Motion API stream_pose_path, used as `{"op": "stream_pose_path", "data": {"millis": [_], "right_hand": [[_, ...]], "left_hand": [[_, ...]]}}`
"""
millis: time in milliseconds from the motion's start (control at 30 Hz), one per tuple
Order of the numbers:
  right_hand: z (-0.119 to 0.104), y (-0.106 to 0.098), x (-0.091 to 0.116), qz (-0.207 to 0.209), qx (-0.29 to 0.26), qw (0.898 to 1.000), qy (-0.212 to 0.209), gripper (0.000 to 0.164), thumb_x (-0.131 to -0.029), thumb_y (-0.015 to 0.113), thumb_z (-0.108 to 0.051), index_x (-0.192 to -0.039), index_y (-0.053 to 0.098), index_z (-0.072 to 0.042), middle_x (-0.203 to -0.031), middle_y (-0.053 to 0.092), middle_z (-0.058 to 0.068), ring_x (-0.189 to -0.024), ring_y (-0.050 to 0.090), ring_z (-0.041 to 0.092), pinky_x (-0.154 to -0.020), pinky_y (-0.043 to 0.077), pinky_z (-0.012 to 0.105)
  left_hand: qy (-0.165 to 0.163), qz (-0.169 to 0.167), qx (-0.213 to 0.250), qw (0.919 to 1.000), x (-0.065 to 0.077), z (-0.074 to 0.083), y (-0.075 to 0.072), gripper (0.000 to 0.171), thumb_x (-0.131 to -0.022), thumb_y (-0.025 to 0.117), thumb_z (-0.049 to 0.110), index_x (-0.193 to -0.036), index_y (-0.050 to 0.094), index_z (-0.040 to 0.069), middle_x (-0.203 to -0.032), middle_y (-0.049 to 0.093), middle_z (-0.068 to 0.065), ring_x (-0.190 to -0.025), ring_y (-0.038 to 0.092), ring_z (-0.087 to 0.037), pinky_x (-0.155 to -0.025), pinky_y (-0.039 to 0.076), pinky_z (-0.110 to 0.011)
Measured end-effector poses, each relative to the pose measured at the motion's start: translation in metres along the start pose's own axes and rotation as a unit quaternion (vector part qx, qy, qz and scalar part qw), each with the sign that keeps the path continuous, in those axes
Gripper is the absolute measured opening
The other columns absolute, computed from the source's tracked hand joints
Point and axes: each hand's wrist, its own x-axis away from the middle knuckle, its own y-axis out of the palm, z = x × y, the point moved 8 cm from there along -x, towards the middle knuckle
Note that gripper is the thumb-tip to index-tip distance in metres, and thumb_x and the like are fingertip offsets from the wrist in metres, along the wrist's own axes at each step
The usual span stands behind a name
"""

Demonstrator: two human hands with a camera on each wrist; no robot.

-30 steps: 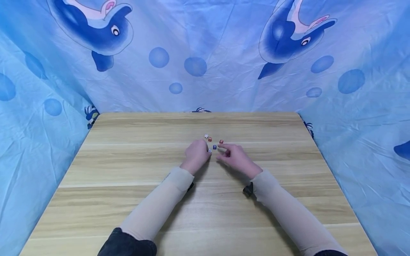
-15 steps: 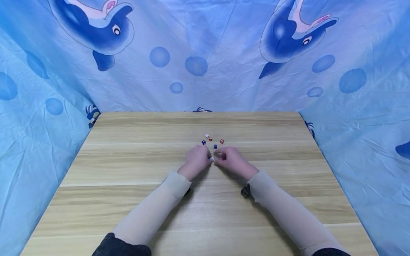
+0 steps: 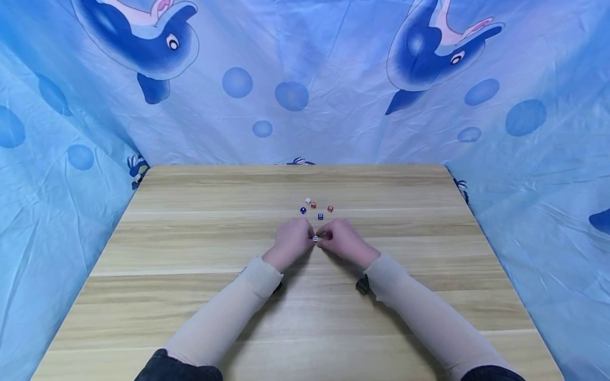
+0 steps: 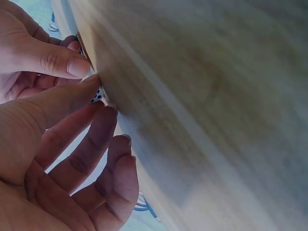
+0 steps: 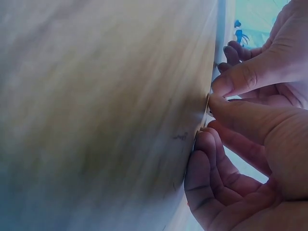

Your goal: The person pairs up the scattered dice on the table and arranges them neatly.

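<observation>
A small white die [image 3: 315,238] with dark pips sits between the fingertips of both hands, low over the wooden table [image 3: 190,243]. My left hand [image 3: 293,236] pinches it between thumb and forefinger; its dotted face peeks out in the left wrist view. From the other side my right hand [image 3: 347,242] brings a curled thumb and forefinger onto the same die. In the right wrist view the fingers [image 5: 231,113] hide nearly all of it, and the thumbs almost meet. The other fingers of both hands are bent close to the tabletop.
Beyond the hands lie several loose dice: a white die [image 3: 307,200], a red die [image 3: 313,205], another red die [image 3: 330,208], a blue die [image 3: 303,210] and a second blue die [image 3: 320,216]. A blue dolphin-print curtain [image 3: 333,132] surrounds the table.
My left hand has drawn the white die toward the body, uncovering a blue die behind it. My right hand has moved left and nearer, its fingertips meeting the white die.
</observation>
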Motion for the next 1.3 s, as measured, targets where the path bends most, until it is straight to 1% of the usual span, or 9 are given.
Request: {"op": "stream_pose_path", "data": {"millis": [200, 400, 567, 733, 967, 1167, 1300], "right_hand": [[-0.0012, 0.0015, -0.0007, 0.003, 0.015, 1.0, 0.007, 0.018, -0.087, 0.081, -0.008, -0.105, 0.079, -0.01, -0.084, 0.07, -0.005, -0.071, 0.061, 0.008, -0.068, 0.052, 0.027], [-0.0029, 0.002, -0.0008, 0.008, 0.016, 1.0, 0.003, 0.015, -0.087, 0.08, -0.008, -0.102, 0.079, -0.01, -0.083, 0.071, -0.005, -0.07, 0.061, 0.008, -0.068, 0.051, 0.028], [-0.0018, 0.0037, -0.0009, 0.007, 0.018, 1.0, 0.003, 0.012, -0.088, 0.08, -0.009, -0.1, 0.08, -0.011, -0.083, 0.071, -0.006, -0.07, 0.061, 0.008, -0.068, 0.051, 0.028], [-0.0007, 0.0025, -0.0016, 0.012, 0.014, 1.0, 0.011, 0.015, -0.087, 0.081, -0.008, -0.101, 0.08, -0.01, -0.083, 0.071, -0.005, -0.07, 0.061, 0.008, -0.068, 0.052, 0.027], [-0.0019, 0.0006, -0.0033, 0.009, 0.019, 1.0, 0.014, 0.012, -0.087, 0.081, -0.01, -0.099, 0.08, -0.011, -0.081, 0.071, -0.006, -0.071, 0.062, 0.008, -0.069, 0.052, 0.028], [-0.0032, 0.0006, -0.0027, 0.01, 0.021, 1.0, 0.013, 0.011, -0.087, 0.082, -0.01, -0.098, 0.08, -0.011, -0.081, 0.072, -0.005, -0.071, 0.062, 0.007, -0.07, 0.052, 0.027], [-0.0022, 0.0017, -0.0026, 0.008, 0.02, 1.0, 0.019, 0.013, -0.087, 0.082, -0.009, -0.099, 0.08, -0.011, -0.083, 0.072, -0.005, -0.071, 0.062, 0.007, -0.07, 0.052, 0.027]], "left_hand": [[-0.006, -0.001, 0.008, 1.0, 0.0007, 0.0004, -0.0011, 0.006, -0.084, 0.084, 0.017, -0.087, 0.081, 0.013, -0.086, 0.074, 0.0, -0.069, 0.063, -0.014, -0.06, 0.051, -0.03], [-0.008, -0.007, 0.015, 0.9998, 0.0006, -0.0009, 0.0001, 0.006, -0.084, 0.084, 0.018, -0.085, 0.08, 0.013, -0.084, 0.073, 0.0, -0.067, 0.062, -0.014, -0.058, 0.051, -0.03], [-0.006, -0.006, 0.026, 0.9996, 0.0005, -0.002, 0.0008, 0.006, -0.085, 0.083, 0.018, -0.086, 0.08, 0.013, -0.085, 0.074, 0.0, -0.067, 0.062, -0.013, -0.059, 0.051, -0.029], [-0.016, -0.008, 0.038, 0.9991, -0.0004, -0.004, 0.0013, 0.005, -0.086, 0.082, 0.017, -0.088, 0.081, 0.012, -0.089, 0.075, -0.002, -0.069, 0.063, -0.012, -0.062, 0.052, -0.028], [-0.019, -0.006, 0.029, 0.9994, -0.0026, -0.005, 0.0007, 0.006, -0.086, 0.082, 0.018, -0.089, 0.081, 0.013, -0.09, 0.075, -0.001, -0.073, 0.064, -0.014, -0.065, 0.052, -0.029], [-0.019, -0.007, 0.027, 0.9994, -0.0015, -0.0038, -0.0005, 0.005, -0.086, 0.082, 0.018, -0.089, 0.081, 0.014, -0.089, 0.075, -0.001, -0.073, 0.063, -0.014, -0.064, 0.052, -0.03], [-0.014, -0.008, 0.03, 0.9994, -0.0009, -0.0035, -0.0002, 0.005, -0.086, 0.082, 0.017, -0.088, 0.081, 0.013, -0.088, 0.075, -0.001, -0.073, 0.064, -0.014, -0.064, 0.052, -0.03]]}}
